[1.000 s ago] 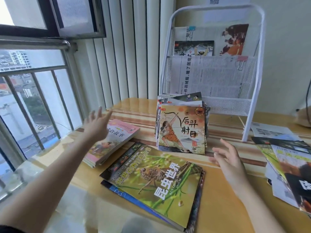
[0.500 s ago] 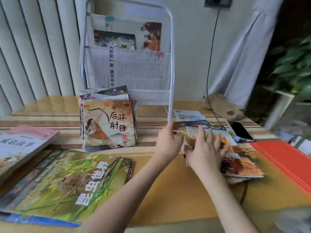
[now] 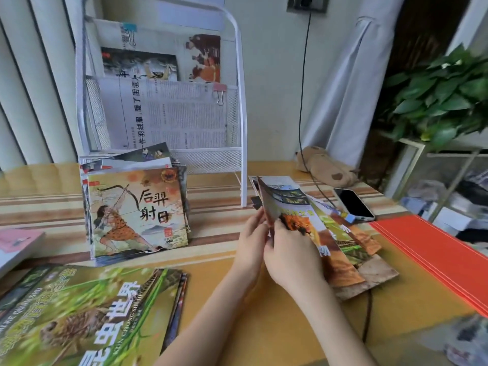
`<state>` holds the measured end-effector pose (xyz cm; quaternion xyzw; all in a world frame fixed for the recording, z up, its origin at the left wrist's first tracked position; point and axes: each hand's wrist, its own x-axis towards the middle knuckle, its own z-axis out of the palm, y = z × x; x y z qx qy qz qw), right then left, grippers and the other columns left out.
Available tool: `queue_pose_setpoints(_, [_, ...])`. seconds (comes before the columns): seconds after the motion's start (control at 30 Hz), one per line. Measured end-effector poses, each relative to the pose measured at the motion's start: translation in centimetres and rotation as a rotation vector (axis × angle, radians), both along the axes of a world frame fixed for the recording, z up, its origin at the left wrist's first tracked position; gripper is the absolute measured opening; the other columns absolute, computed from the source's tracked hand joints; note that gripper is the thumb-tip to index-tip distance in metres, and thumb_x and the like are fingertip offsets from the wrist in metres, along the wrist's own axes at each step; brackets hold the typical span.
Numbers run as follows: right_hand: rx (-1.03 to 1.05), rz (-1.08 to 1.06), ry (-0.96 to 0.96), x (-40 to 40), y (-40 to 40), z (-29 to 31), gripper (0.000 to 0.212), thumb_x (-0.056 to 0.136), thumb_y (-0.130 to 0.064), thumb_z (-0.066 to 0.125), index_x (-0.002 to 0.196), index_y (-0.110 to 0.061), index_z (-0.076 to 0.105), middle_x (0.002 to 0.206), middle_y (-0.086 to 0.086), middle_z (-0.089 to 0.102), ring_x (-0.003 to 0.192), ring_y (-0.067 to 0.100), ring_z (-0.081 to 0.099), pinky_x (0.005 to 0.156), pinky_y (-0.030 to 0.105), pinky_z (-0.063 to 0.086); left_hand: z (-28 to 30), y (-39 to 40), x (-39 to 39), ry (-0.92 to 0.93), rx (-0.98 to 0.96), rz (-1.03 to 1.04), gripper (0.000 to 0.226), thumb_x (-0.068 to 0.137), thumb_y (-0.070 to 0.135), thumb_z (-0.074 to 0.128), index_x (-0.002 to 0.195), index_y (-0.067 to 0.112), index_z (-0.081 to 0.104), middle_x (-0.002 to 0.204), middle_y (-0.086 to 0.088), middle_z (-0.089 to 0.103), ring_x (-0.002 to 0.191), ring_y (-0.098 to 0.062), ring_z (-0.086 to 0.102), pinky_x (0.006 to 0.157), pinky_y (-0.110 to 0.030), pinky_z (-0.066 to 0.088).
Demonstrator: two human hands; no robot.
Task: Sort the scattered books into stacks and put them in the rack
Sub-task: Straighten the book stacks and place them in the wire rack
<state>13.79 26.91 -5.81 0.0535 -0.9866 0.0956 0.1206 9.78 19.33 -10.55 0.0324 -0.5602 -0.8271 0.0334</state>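
left hand (image 3: pixel 252 249) + right hand (image 3: pixel 293 256) grip lion book (image 3: pixel 298 207) | rack (image 3: pixel 239 101) behind

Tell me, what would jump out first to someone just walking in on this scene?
Probably both hands, left hand and right hand, gripping a pile of animal books and tilting it up off the yellow table at centre right. Next, the archer picture book standing upright before the white rack, which holds newspapers, and the big green insect book lying at lower left.

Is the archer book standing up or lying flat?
Standing up: the square archer-cover picture book faces forward, its bottom edge on the striped wooden table.
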Motion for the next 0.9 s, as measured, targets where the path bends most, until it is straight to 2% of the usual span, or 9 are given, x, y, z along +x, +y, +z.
queue_pose_setpoints(0.07, [-0.063,0.02,-0.029,0.5,0.1,0.1,0.052,0.096,-0.054,0.023,0.134,-0.028,0.047,0.115,0.005,0.065,0.107,0.029,0.059,0.083,0.036,0.045,0.2,-0.2,0.3,-0.097,0.298,-0.082,0.026,0.098,0.023,0.044,0.111,0.009,0.062,0.093,-0.004,0.069,0.075,-0.014,0.066,0.057,-0.02,0.054])
queue_pose_setpoints(0.13, [-0.144,0.008,-0.099,0.5,0.6,-0.4,0.054,0.094,-0.06,0.018,0.122,-0.036,0.057,0.116,-0.001,0.065,0.113,0.026,0.055,0.093,0.039,0.039,0.2,-1.0,0.6,-0.211,0.449,-0.142,0.038,0.097,0.035,0.044,0.1,0.005,0.068,0.085,-0.011,0.071,0.067,-0.022,0.07,0.054,-0.025,0.054])
queue_pose_setpoints(0.23, [-0.231,0.131,-0.094,0.0,1.7,-2.2,0.038,0.096,-0.05,0.034,0.119,-0.037,0.06,0.136,-0.01,0.052,0.13,0.015,0.037,0.11,0.046,0.023,-0.1,-1.7,0.6,-0.253,0.254,-0.074,0.025,0.091,0.015,0.058,0.103,-0.006,0.064,0.078,-0.018,0.067,0.054,-0.024,0.067,0.046,-0.026,0.052])
queue_pose_setpoints(0.33, [-0.432,0.242,-0.031,-0.6,3.5,-3.6,0.041,0.095,-0.033,0.049,0.136,-0.032,0.046,0.153,-0.009,0.027,0.141,0.01,0.022,0.118,0.037,0.012,0.0,-1.9,0.4,-0.226,0.164,0.028,0.01,0.089,0.001,0.058,0.099,0.001,0.06,0.08,-0.017,0.067,0.058,-0.024,0.066,0.054,-0.031,0.057])
queue_pose_setpoints(0.47, [-0.436,-0.124,0.137,-3.4,7.9,-3.9,0.052,0.095,-0.035,0.046,0.143,-0.02,0.032,0.155,-0.001,0.022,0.144,0.019,0.014,0.114,0.058,0.011,0.5,-3.7,0.0,-0.259,0.238,0.077,0.017,0.096,0.011,0.052,0.113,0.009,0.05,0.086,-0.015,0.065,0.065,-0.025,0.064,0.047,-0.03,0.057])
queue_pose_setpoints(0.6, [-0.231,-0.325,-0.124,-6.3,11.3,-4.2,0.071,0.095,-0.053,0.031,0.149,-0.011,0.013,0.158,0.009,0.013,0.145,0.028,0.004,0.111,0.063,0.0,0.4,-4.9,0.0,-0.335,0.106,0.103,0.015,0.093,0.012,0.056,0.105,0.004,0.052,0.079,-0.014,0.064,0.045,-0.018,0.064,0.038,-0.023,0.051])
queue_pose_setpoints(0.77, [-0.157,-0.364,-0.116,-5.9,10.5,-3.8,0.076,0.092,-0.063,0.023,0.146,-0.01,0.028,0.153,0.012,0.022,0.139,0.033,0.019,0.109,0.06,0.016,-0.5,-4.2,-0.8,-0.294,-0.342,0.257,0.037,0.084,0.022,0.068,0.109,0.009,0.044,0.109,-0.016,0.063,0.095,-0.032,0.065,0.085,-0.047,0.055])
queue_pose_setpoints(0.83, [-0.204,-0.402,-0.071,-5.5,10.6,-3.4,0.072,0.093,-0.06,0.024,0.139,-0.007,0.041,0.151,0.013,0.026,0.137,0.032,0.019,0.106,0.055,0.023,-0.3,-4.2,-0.8,-0.28,-0.289,0.207,0.038,0.085,0.018,0.067,0.113,0.009,0.044,0.11,-0.016,0.062,0.094,-0.032,0.065,0.084,-0.046,0.055])
queue_pose_setpoints(0.9, [-0.257,-0.398,-0.045,-5.6,10.9,-3.2,0.063,0.094,-0.055,0.028,0.119,-0.006,0.059,0.138,0.017,0.041,0.131,0.033,0.026,0.103,0.05,0.028,0.1,-4.0,-0.7,-0.309,-0.113,0.073,0.037,0.086,0.012,0.065,0.117,0.009,0.044,0.103,-0.017,0.064,0.082,-0.03,0.067,0.068,-0.041,0.058])
